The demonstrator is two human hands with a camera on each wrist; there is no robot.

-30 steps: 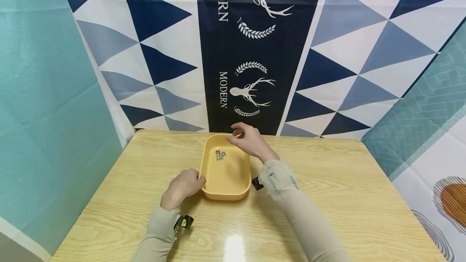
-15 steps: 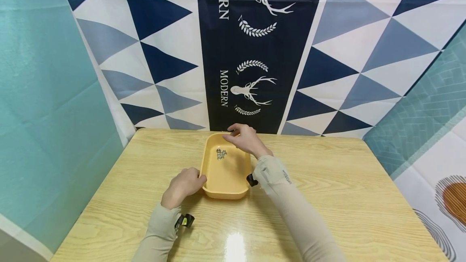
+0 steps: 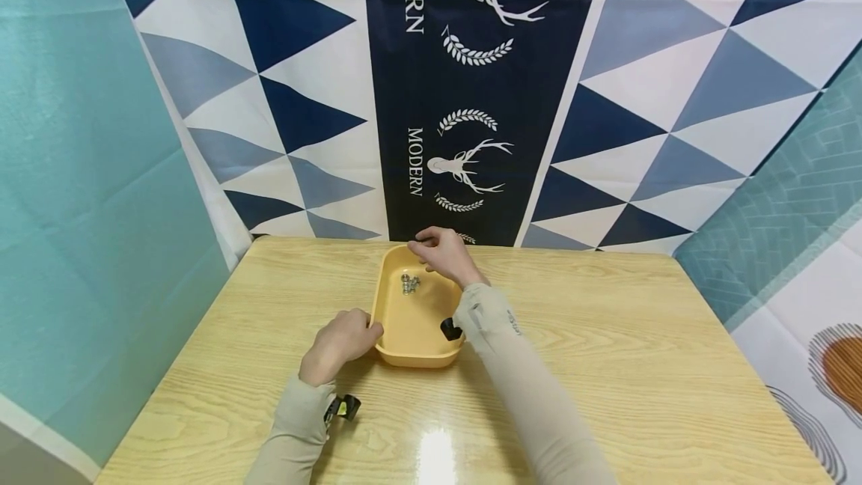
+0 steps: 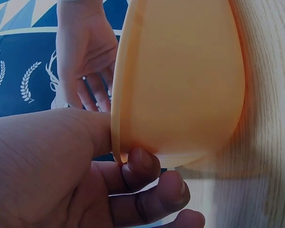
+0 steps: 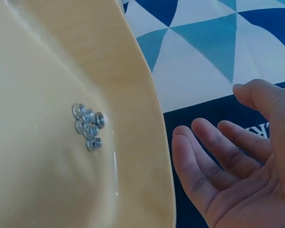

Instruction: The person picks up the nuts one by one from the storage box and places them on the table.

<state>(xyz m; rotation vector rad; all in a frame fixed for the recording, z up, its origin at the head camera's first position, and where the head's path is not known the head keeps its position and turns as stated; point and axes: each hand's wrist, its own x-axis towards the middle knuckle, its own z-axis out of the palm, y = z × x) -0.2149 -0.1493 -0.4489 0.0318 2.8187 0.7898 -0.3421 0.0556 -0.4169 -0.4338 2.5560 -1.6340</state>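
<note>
A yellow plastic tray (image 3: 417,360) stands on the wooden table. My left hand (image 3: 342,343) pinches its near left rim; in the left wrist view, the left fingers (image 4: 147,166) curl against the outer wall with the rim caught between them and the thumb side. Over the tray's far end hangs my right hand (image 3: 446,254). Seen from the right wrist, the right hand (image 5: 242,175) is beyond the rim, fingers loosely bent, thumb apart, holding nothing. Several small shiny spool-shaped pieces (image 5: 88,126), clear or silvery, lie clustered on the tray floor toward its far left.
The wooden tabletop (image 3: 606,365) extends to both sides of the tray. Behind its far edge hangs a patterned cloth (image 3: 316,96) with triangles and deer heads. A teal panel (image 3: 101,171) borders the left. Black cameras (image 3: 451,328) sit at the wrists.
My right hand and forearm have shifted left over the tray's far end, the wrist camera now overlapping the tray's right side. The left hand keeps its hold; the small pieces stay put.
</note>
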